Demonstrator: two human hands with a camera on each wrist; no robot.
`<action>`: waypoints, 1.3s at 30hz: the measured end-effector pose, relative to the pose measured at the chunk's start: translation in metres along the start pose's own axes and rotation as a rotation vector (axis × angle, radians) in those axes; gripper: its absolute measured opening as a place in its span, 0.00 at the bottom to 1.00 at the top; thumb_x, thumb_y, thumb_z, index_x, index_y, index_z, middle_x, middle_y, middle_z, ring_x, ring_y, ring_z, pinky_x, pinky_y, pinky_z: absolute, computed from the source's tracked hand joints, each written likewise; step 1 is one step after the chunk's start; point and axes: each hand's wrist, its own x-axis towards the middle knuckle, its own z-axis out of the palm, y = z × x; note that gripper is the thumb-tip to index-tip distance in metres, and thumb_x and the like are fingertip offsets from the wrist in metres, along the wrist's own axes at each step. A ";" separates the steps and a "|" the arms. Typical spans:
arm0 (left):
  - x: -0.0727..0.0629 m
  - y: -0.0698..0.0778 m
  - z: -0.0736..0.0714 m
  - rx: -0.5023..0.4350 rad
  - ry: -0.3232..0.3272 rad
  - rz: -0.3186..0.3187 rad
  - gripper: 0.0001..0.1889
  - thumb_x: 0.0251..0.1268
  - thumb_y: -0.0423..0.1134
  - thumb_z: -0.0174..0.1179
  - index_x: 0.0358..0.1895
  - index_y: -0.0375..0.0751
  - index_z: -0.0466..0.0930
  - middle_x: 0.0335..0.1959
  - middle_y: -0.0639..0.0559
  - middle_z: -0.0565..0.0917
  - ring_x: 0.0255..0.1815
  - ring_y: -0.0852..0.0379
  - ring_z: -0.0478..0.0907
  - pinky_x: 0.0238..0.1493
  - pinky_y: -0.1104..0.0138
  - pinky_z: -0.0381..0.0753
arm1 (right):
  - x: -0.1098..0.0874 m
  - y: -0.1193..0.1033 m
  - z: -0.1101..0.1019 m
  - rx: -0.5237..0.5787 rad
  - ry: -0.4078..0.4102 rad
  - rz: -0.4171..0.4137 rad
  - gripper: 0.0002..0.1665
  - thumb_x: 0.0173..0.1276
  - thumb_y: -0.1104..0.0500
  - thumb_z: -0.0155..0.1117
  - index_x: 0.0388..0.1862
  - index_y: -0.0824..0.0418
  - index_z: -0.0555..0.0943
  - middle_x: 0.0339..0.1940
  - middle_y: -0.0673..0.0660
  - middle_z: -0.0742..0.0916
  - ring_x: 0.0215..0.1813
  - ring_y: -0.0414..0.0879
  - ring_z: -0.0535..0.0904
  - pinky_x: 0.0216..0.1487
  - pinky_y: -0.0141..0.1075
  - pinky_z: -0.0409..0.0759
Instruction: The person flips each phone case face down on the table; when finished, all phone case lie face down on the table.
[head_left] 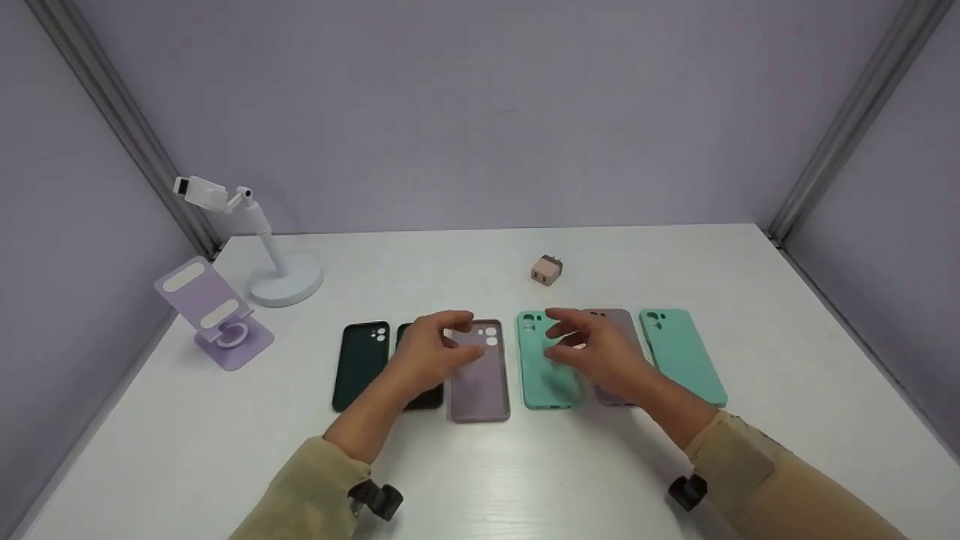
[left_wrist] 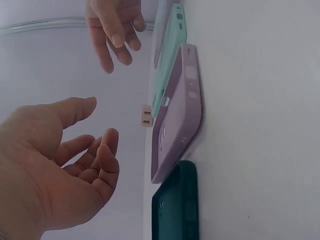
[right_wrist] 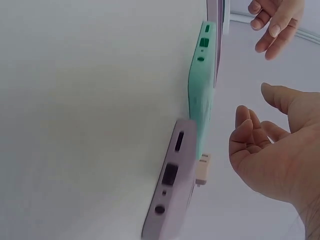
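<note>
Several phone cases lie in a row across the table. My left hand point(head_left: 431, 352) hovers over a dark case point(head_left: 426, 399) and the left mauve case point(head_left: 480, 394), its fingers loosely bent and nothing in them. Opposite it, my right hand point(head_left: 600, 354) is held above a mint case point(head_left: 544, 379) and another mauve case point(head_left: 624, 324), which it partly hides; it too is empty. A dark green case point(head_left: 361, 367) forms the left end of the row, a second mint case point(head_left: 684, 360) the right end. In the left wrist view, the left mauve case point(left_wrist: 175, 120) shows its hollow inside.
Behind the row stands a small pink charger plug point(head_left: 547, 270). At the back left are a white phone stand point(head_left: 287, 281) with a round base and a folding purple stand point(head_left: 206, 300). Walls enclose the white table point(head_left: 480, 480) at the back and both sides.
</note>
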 end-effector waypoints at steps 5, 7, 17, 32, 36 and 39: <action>-0.001 -0.015 -0.006 -0.009 -0.005 0.010 0.30 0.70 0.38 0.72 0.74 0.39 0.77 0.62 0.43 0.83 0.51 0.51 0.81 0.47 0.62 0.84 | 0.004 -0.005 0.016 0.026 -0.024 -0.032 0.36 0.72 0.62 0.74 0.78 0.59 0.75 0.56 0.59 0.87 0.56 0.51 0.84 0.59 0.45 0.83; -0.001 -0.021 -0.006 -0.006 -0.005 0.013 0.30 0.69 0.38 0.72 0.73 0.38 0.77 0.61 0.42 0.83 0.49 0.52 0.81 0.47 0.62 0.84 | 0.006 -0.007 0.021 0.029 -0.041 -0.044 0.36 0.72 0.62 0.74 0.78 0.60 0.75 0.56 0.59 0.87 0.56 0.51 0.84 0.60 0.46 0.83; 0.003 -0.042 -0.006 0.054 -0.029 0.000 0.32 0.67 0.41 0.75 0.73 0.40 0.77 0.61 0.46 0.84 0.51 0.52 0.81 0.54 0.56 0.82 | 0.016 -0.011 0.038 -0.050 -0.109 -0.026 0.35 0.71 0.61 0.75 0.75 0.61 0.77 0.53 0.57 0.88 0.53 0.50 0.84 0.58 0.47 0.83; 0.007 -0.050 -0.003 0.081 -0.045 -0.014 0.33 0.67 0.42 0.75 0.74 0.42 0.77 0.61 0.46 0.82 0.49 0.53 0.78 0.53 0.57 0.81 | 0.024 -0.011 0.049 -0.130 -0.136 0.052 0.35 0.70 0.59 0.77 0.75 0.56 0.78 0.50 0.50 0.88 0.51 0.46 0.83 0.56 0.43 0.83; 0.006 -0.051 -0.002 0.087 -0.043 -0.029 0.33 0.67 0.42 0.75 0.74 0.43 0.77 0.62 0.45 0.80 0.50 0.52 0.77 0.53 0.57 0.80 | 0.026 -0.010 0.052 -0.168 -0.154 0.065 0.36 0.69 0.59 0.78 0.75 0.54 0.79 0.50 0.49 0.87 0.50 0.46 0.81 0.55 0.41 0.81; 0.005 -0.052 -0.001 0.098 -0.042 -0.025 0.33 0.67 0.42 0.75 0.74 0.43 0.77 0.63 0.44 0.79 0.53 0.50 0.77 0.56 0.55 0.79 | 0.026 -0.010 0.053 -0.187 -0.164 0.067 0.36 0.68 0.60 0.79 0.75 0.53 0.79 0.50 0.48 0.87 0.50 0.46 0.79 0.54 0.40 0.80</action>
